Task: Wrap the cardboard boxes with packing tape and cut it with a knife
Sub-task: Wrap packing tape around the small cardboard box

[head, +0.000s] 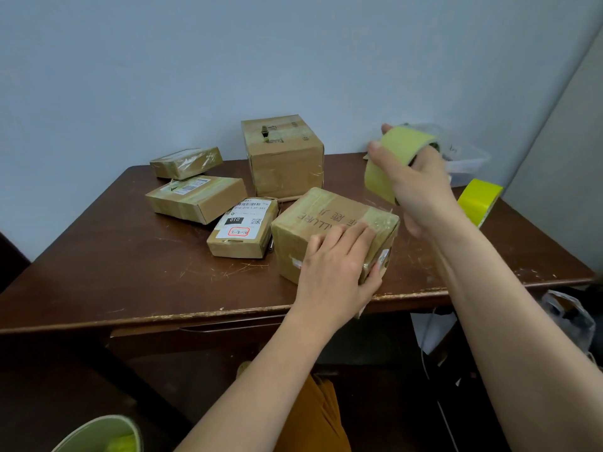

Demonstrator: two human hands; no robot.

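A cardboard box [313, 216] with printed letters sits near the front edge of the brown table [130, 272]. My left hand [336, 265] presses flat on its top, with the thumb down its near side. My right hand [414, 184] is raised above and right of the box and grips a roll of yellowish packing tape [404, 141]. A strip of tape runs from the roll down toward the box's right end, which is covered in shiny tape. No knife is visible.
Several other taped boxes lie on the table: a tall one [284, 158] at the back, flat ones [195, 197] [186, 163] on the left, a labelled one [243, 226] mid-table. A second bright yellow tape roll [478, 200] stands right. A clear plastic container [466, 161] sits back right.
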